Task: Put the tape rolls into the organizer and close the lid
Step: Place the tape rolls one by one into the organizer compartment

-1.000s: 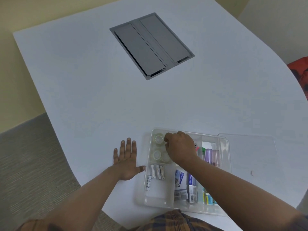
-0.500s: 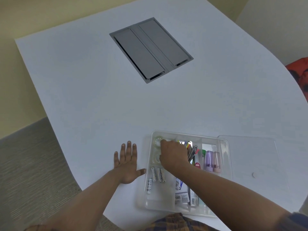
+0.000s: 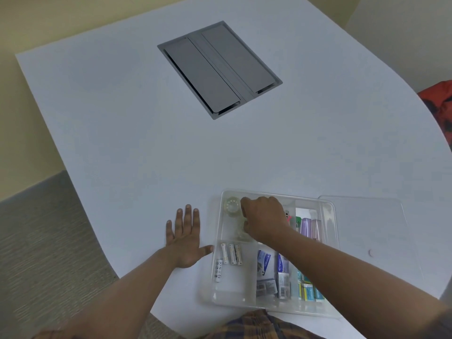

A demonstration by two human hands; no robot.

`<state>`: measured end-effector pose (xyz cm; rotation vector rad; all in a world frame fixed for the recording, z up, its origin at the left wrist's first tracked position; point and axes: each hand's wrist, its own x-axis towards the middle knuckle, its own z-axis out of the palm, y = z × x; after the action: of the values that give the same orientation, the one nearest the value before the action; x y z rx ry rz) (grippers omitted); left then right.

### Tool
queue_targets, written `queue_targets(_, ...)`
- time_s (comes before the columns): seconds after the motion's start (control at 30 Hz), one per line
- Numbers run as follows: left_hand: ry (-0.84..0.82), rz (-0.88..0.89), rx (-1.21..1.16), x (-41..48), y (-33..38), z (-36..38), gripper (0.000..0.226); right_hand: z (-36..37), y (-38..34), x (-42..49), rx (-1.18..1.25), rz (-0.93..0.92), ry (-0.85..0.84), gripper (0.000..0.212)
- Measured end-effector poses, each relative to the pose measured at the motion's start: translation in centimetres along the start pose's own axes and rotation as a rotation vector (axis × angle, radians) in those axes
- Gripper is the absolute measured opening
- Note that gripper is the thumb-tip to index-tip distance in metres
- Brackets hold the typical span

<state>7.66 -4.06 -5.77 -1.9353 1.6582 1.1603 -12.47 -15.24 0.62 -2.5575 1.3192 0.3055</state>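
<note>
A clear plastic organizer (image 3: 330,209) sits at the near edge of the white table. One clear tape roll (image 3: 232,205) lies in its far-left compartment. Another tape roll (image 3: 241,234) shows partly under my right hand (image 3: 265,220), which reaches into that compartment with fingers curled down over the rolls; whether it grips one is hidden. My left hand (image 3: 186,238) rests flat on the table just left of the organizer, fingers spread. The clear lid (image 3: 367,231) lies flat on the table to the right of the organizer.
Batteries (image 3: 231,254), small boxes (image 3: 264,263), and purple items (image 3: 309,227) fill other compartments. A grey cable hatch (image 3: 220,69) is set into the table farther back. A red object (image 3: 440,106) sits beyond the table's right edge. Carpet lies to the left.
My right hand has shifted slightly within the tape compartment, covering the nearer rolls. My left hand stays flat on the table.
</note>
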Motion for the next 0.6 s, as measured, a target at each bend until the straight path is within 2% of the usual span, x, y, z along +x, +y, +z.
queue_targets(0.23, 0.001, 0.004, -0.003, 0.1, 0.0, 0.0, 0.104, 0.7, -0.2, -0.3, -0.057, -0.068, 0.022, 0.018)
queue_targets(0.6, 0.020, 0.014, -0.002, 0.5, -0.3, 0.4, 0.105, 1.4, -0.5, -1.1, -0.034, -0.007, 0.020, 0.021)
